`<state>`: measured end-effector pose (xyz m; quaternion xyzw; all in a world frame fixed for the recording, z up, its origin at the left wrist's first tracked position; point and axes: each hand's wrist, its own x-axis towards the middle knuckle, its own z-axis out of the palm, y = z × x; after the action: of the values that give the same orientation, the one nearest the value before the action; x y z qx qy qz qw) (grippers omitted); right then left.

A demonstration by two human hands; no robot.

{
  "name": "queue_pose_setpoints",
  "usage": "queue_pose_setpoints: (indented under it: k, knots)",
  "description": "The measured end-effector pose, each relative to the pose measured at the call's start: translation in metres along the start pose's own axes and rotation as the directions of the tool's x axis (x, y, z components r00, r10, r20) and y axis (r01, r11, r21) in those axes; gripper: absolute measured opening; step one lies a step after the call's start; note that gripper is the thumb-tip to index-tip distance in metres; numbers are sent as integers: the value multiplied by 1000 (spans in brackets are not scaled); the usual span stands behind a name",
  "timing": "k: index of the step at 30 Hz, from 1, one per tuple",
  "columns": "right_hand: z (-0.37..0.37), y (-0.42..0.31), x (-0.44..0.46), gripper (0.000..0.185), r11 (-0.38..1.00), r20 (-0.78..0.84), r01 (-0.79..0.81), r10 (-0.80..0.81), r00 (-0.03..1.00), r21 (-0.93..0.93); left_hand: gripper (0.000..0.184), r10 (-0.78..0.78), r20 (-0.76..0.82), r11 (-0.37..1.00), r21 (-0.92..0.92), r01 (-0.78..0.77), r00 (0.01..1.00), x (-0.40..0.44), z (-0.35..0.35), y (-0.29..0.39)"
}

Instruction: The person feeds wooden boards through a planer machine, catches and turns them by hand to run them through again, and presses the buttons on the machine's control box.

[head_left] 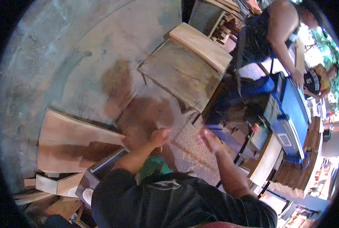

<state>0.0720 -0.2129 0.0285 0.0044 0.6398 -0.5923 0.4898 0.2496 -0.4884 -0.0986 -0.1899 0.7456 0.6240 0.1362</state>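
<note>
My left hand (160,137) hovers in front of my body, above the dusty floor. Its fingers are smeared, and I see nothing clear in them. My right hand (209,140) is a little to the right, palm turned inward and fingers apart, with nothing visible in it. Beyond both hands stands a low worn wooden table (177,72). A pale thick board (200,45) lies along its far edge. Wood shavings (194,152) cover the floor between and below my hands.
A wide wooden panel (72,142) lies at the left, near offcuts (48,184). At the right is a blue-topped machine (293,110), with a co-worker's hand (298,79) on it. Stacked boards (310,152) stand beyond it. Another person (317,81) is farther back.
</note>
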Motion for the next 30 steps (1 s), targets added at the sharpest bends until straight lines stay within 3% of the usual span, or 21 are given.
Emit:
queue_pose_setpoints:
  k: [1,2,3,4,5,6,8,10,12,15,17,18,19,21,24,25,27,28,29,30]
  knots:
    - [-10,-10,48,45,981,-15,29,-32,999,-193,39,-97,19,980,-173,99,995,-3,-17,-17]
    - [-16,-27,86,41,963,-55,66,-83,995,-261,39,-194,38,920,-339,195,980,-6,-34,-32]
    - [-23,-42,124,38,942,-93,99,-135,986,-322,40,-97,-177,963,-265,47,979,-10,-48,-48]
    - [-43,-48,164,35,976,-53,94,-106,993,-199,40,20,-367,984,-157,-83,930,-18,-59,-64]
    - [-66,-48,201,34,995,-20,80,-81,996,-66,40,8,-339,985,-162,-66,941,-30,-65,-85]
    - [-85,-50,234,35,953,-114,116,-154,982,-280,40,-71,-354,975,-221,-10,933,-36,-72,-108]
    - [-104,-77,274,39,894,-295,36,-185,937,-446,40,-149,-331,955,-294,48,932,-24,-82,-116]
    - [-117,-102,291,42,920,-417,-69,-107,903,-386,41,-253,-397,953,-257,158,883,-27,-97,-88]
    - [-134,-112,315,51,875,-412,25,-252,876,-483,44,-278,-375,944,-276,180,884,8,-106,-101]
    - [-149,-144,343,62,912,-571,-121,-138,809,-392,52,-242,-422,944,-309,112,874,96,-163,-25]
    - [-186,-151,369,67,876,-640,-91,-271,719,-473,57,-34,-547,970,-219,-104,837,182,-203,-20]
    - [-188,-165,377,65,901,-694,-54,-292,658,-430,61,-58,-498,967,-245,-76,865,237,-233,-20]
    - [-190,-178,389,63,921,-743,-10,-308,594,-389,65,12,-505,973,-194,-128,863,275,-256,17]
    - [-230,-181,426,67,869,-614,266,-486,622,-418,71,17,-521,949,-261,-179,853,362,-289,56]
    - [-262,-184,465,56,948,-680,273,-310,664,-166,76,38,-523,954,-235,-187,851,471,-315,119]
    - [-268,-181,475,55,948,-682,300,-291,671,-109,76,-35,-549,962,-246,-121,835,507,-319,128]
    - [-250,-188,475,53,940,-674,306,-325,663,-152,76,-100,-549,967,-251,-50,830,573,-324,139]
    - [-250,-189,476,51,926,-647,317,-371,666,-205,76,-88,-570,935,-330,-129,817,603,-332,143]
    - [-268,-181,483,45,955,-663,247,-293,689,-165,75,-82,-592,890,-406,-208,802,629,-337,145]
    - [-268,-184,484,46,954,-651,261,-293,700,-149,75,-78,-578,892,-405,-202,812,651,-343,141]
